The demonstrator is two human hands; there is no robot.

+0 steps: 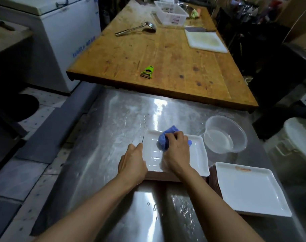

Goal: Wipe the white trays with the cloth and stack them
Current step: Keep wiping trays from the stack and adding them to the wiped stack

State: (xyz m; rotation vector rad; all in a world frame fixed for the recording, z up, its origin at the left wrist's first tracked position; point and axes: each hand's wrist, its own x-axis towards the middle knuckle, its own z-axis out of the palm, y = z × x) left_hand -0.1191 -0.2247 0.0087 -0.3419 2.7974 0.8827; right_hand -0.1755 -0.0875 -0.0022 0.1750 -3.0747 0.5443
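My right hand [176, 151] is curled around the bunched blue cloth [164, 138], pressing it down onto the white tray [199, 158] in front of me; the cloth sticks out past my knuckles toward the tray's far left corner, and a small bit of blue shows on the other side of the fist. My left hand [133, 163] sits just left of that grip, its fingers bent over the tray's left edge and holding it in place; I can't see the fingertips, since they are tucked under the rim. The tray under the cloth lies on top of a low pile of what look like more trays, whose brownish edges show along the near side. To the right of my wiping hand, and nearer to me, a second white tray [250, 189] tops another pile, with an orange mark near its far rim. Just beyond and right of the cloth stands a clear plastic bowl [225, 135] with a little water in it, close to the tray's far right corner. All of this rests on a wet steel counter [113, 130]. Well beyond my hands a wooden table [166, 55] carries a green peeler [147, 71], a metal ladle [136, 29], a white cutting board [206, 41] and a white slotted basket [171, 13].
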